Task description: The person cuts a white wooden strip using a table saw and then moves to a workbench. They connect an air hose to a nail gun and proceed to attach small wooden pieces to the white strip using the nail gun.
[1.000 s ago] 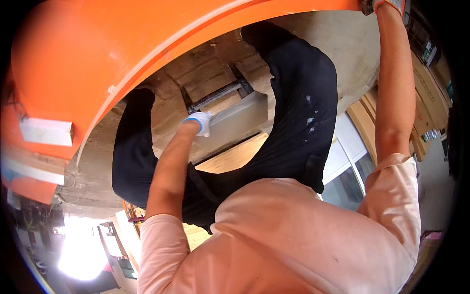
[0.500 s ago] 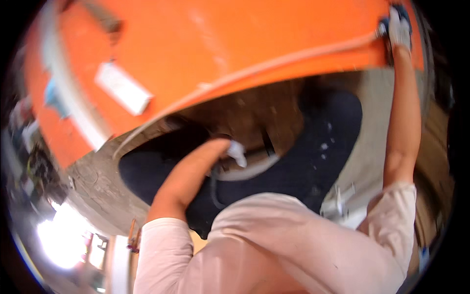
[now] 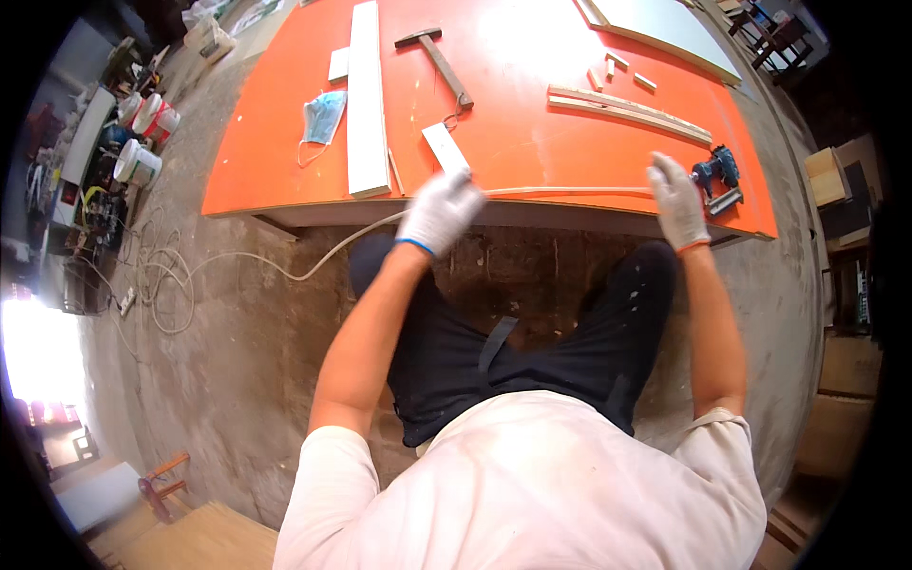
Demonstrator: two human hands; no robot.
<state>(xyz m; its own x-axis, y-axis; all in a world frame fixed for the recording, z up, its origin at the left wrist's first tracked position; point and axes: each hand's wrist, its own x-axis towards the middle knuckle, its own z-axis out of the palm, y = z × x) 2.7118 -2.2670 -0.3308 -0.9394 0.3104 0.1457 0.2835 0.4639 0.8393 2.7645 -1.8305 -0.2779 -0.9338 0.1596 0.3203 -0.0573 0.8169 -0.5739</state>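
My left hand (image 3: pixel 441 213), in a white glove with a blue cuff, is over the near edge of the orange table (image 3: pixel 532 114). Its blurred fingers look apart, beside the near end of a white block (image 3: pixel 443 147); whether they touch it I cannot tell. My right hand (image 3: pixel 680 204), gloved with an orange cuff, is open and empty just left of a dark blue nail gun (image 3: pixel 720 171) lying near the table's right corner. A pale air hose (image 3: pixel 570 190) runs from near the gun along the table edge, passing by both hands.
A hammer (image 3: pixel 445 68), a long white board (image 3: pixel 368 104), a blue face mask (image 3: pixel 324 119) and wooden strips (image 3: pixel 627 112) lie on the table. A pale panel (image 3: pixel 665 33) rests at the far right. Buckets (image 3: pixel 138 163) and coiled hose (image 3: pixel 169 285) are on the left floor.
The view has shifted, showing more of the table. My right hand has left the nail gun, which now lies on the table. My left hand has risen from between my knees to the table edge.
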